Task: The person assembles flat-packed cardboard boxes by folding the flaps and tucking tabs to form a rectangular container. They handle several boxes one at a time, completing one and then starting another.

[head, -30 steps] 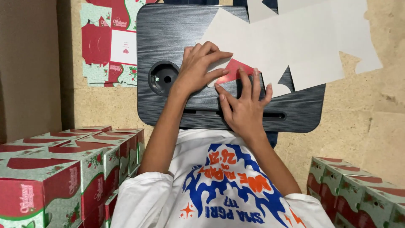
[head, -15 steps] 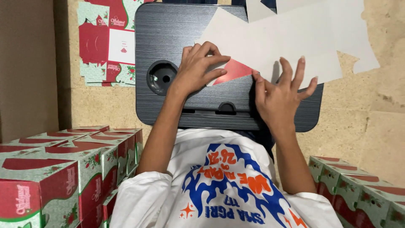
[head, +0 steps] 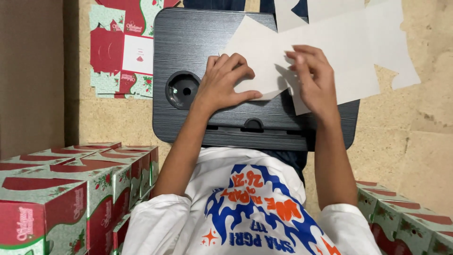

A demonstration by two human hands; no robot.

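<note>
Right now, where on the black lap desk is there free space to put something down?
The lap desk is bare at its far left corner, above the round cup hole. The flat carton blank and both hands, left and right, crowd the middle and right.
</note>
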